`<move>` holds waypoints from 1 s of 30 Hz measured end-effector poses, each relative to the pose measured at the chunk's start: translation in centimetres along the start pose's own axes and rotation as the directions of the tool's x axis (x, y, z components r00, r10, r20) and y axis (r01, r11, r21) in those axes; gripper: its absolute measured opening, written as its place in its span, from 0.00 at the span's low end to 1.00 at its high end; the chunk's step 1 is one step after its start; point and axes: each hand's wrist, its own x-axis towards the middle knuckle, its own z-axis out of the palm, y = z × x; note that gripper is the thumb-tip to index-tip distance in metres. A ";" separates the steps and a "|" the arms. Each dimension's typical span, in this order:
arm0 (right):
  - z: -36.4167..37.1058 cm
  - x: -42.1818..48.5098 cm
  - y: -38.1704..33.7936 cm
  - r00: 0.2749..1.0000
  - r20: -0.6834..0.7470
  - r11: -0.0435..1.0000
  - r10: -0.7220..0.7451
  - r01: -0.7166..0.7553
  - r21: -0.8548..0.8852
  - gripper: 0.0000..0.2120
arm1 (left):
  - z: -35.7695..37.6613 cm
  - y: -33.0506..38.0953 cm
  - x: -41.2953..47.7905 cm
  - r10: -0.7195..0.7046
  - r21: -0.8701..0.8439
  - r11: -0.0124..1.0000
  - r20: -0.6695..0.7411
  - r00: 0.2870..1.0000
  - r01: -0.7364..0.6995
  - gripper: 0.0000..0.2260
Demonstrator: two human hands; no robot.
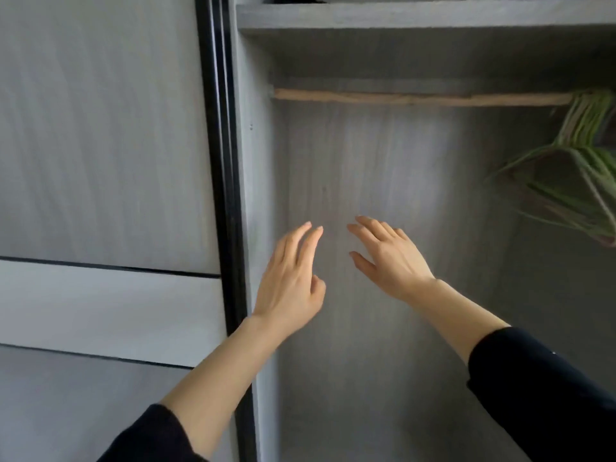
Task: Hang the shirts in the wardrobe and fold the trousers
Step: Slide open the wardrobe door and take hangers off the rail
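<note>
Snatching with these bare, loosely straight fingers [311, 245] at the bunched hangers [580, 155], up and right of your right fingertips, could tangle them or knock several off the rail [416, 98] above. Your left hand [286, 281] and right hand [390, 258] hover side by side, backs toward you, holding nothing, inside the wardrobe [383, 361]. No shirts or trousers are in view.

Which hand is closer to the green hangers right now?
Right. The right hand is below and left of the green hangers, not touching; the left hand is farther left, near the side panel.
</note>
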 end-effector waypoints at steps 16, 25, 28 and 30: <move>-9.9 -4.9 27.8 0.935 0.071 0.836 0.347 -0.274 -0.475 0.19 | 18.2 20.2 23.6 0.124 0.028 0.991 0.169 0.978 -0.131 0.31; -13.0 0.3 34.6 0.860 -0.118 0.736 0.496 -0.489 -0.468 0.13 | 18.8 22.4 34.3 0.203 0.095 0.974 0.031 0.979 -0.205 0.35; -13.0 1.5 35.5 0.809 -0.102 0.705 0.578 -0.559 -0.436 0.10 | 19.3 21.7 36.3 0.206 0.152 0.966 0.049 0.977 -0.211 0.37; -12.8 2.2 36.0 0.786 -0.095 0.686 0.611 -0.585 -0.434 0.08 | 19.6 20.8 37.1 0.168 0.155 0.972 0.052 0.984 -0.174 0.39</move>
